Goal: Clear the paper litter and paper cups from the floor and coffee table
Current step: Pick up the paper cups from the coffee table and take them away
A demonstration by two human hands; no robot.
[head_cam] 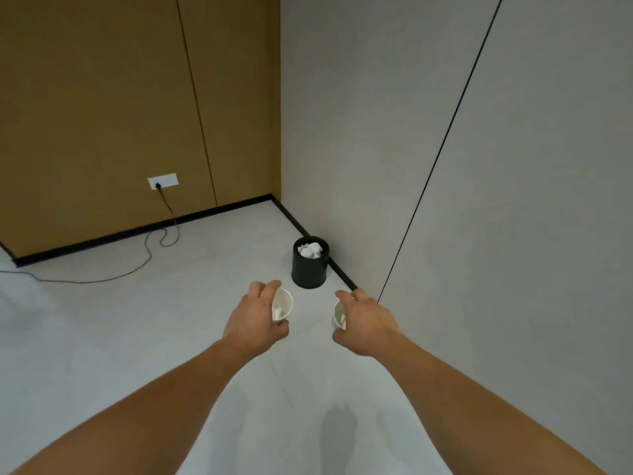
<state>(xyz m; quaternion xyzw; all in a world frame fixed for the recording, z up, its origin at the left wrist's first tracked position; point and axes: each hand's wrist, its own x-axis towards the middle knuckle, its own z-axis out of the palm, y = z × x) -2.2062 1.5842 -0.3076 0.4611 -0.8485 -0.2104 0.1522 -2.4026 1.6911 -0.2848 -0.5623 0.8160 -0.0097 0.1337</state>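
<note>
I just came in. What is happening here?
A person is clearing up. The left hand grips a first paper cup and the right hand grips a second paper cup, both held out above the floor. Ahead, in the corner by the wall, stands a black bin that already holds white paper litter. Neither cup is in the bin yet.

Two cups out front, bin in the corner beyond them.
Left hand point(255, 318) holds one paper cup point(281, 305), right hand point(366, 320) the other cup point(339, 315); the bin point(310, 269) stands ahead against the right wall, paper litter point(310, 250) inside, cable point(150, 248) trailing off left.
</note>
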